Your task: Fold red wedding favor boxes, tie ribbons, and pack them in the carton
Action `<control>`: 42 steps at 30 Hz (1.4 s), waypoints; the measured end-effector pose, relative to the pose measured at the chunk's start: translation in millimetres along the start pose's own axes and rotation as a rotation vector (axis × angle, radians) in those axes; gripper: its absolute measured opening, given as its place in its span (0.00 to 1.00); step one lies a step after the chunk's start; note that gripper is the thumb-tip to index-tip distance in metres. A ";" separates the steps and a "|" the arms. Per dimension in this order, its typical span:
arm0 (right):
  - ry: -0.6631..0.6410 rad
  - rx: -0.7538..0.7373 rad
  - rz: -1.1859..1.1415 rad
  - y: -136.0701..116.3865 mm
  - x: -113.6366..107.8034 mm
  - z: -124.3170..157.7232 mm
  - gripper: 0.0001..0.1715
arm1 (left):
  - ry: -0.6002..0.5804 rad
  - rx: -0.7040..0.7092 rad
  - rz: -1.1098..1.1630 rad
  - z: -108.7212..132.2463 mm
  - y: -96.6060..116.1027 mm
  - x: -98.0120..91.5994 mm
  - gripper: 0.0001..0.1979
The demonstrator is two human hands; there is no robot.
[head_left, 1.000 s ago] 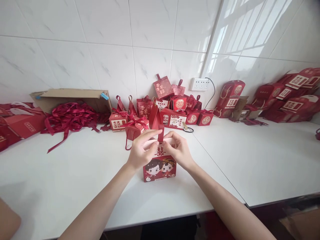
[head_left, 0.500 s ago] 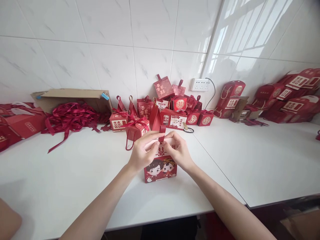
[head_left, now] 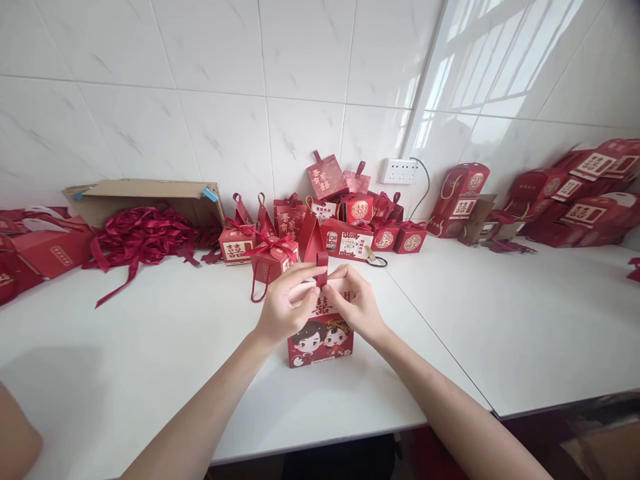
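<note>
- Grasps the top edge of a red-and-white box (head_left: 321, 343) with the left hand (head_left: 283, 308), with thumb in front and forefinger stretched to a dark red ribbon loop (head_left: 322, 261).
- Grasps the same edge with the right hand (head_left: 359, 303), with its thumb close to the left one, near the foot of the loop.
- Has the box standing upright on a white table (head_left: 160, 393), between the hands, with two cartoon figures on its red lower front.
- Faces a crowd of small red boxes (head_left: 359, 210) before a tiled wall (head_left: 215, 53), with a bow-tied box (head_left: 274, 259) just beyond the left hand.
- Has a small black loop (head_left: 378, 261) lying near that crowd.
- Has a heap of dark red ribbon (head_left: 143, 233) at the left, by an opened cardboard carton (head_left: 150, 189).
- Has a larger pile of red boxes (head_left: 585, 193) at the far right.
- Shows a white socket strip (head_left: 399, 171) on the wall.
- Shows part of a bare limb (head_left: 17, 433) at the lower left.
</note>
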State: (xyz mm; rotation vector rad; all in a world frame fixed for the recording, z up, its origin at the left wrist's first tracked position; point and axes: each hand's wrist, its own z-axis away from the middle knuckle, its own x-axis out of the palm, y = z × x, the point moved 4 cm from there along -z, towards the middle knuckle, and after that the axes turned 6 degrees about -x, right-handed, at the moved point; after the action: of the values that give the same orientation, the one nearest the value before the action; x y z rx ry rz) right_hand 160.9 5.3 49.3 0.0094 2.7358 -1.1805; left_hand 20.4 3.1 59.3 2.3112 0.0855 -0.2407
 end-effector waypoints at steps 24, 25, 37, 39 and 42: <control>0.770 0.124 -0.359 31.9 -61.3 -9.6 0.28 | -0.111 -0.200 0.018 4.5 -35.7 7.4 0.37; 0.796 0.146 -0.398 34.5 -62.5 -10.0 0.26 | -0.107 -0.170 -0.021 6.5 -34.4 9.8 0.36; 0.356 0.725 -0.487 63.1 -40.7 -10.4 0.12 | 0.051 -0.443 0.326 0.5 -35.7 8.0 0.26; 0.289 0.787 -0.516 67.6 -37.8 -8.5 0.10 | 0.085 -0.553 0.445 -0.3 -37.3 8.3 0.26; 0.287 0.794 -0.518 69.7 -33.3 -6.8 0.07 | 0.141 -0.608 0.515 -1.3 -37.9 6.6 0.25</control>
State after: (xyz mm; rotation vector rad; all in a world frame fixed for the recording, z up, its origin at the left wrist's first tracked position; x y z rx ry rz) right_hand 197.6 60.2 8.6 -0.4875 2.3288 -2.4995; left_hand 21.9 29.8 31.6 1.6688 -0.3220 0.1923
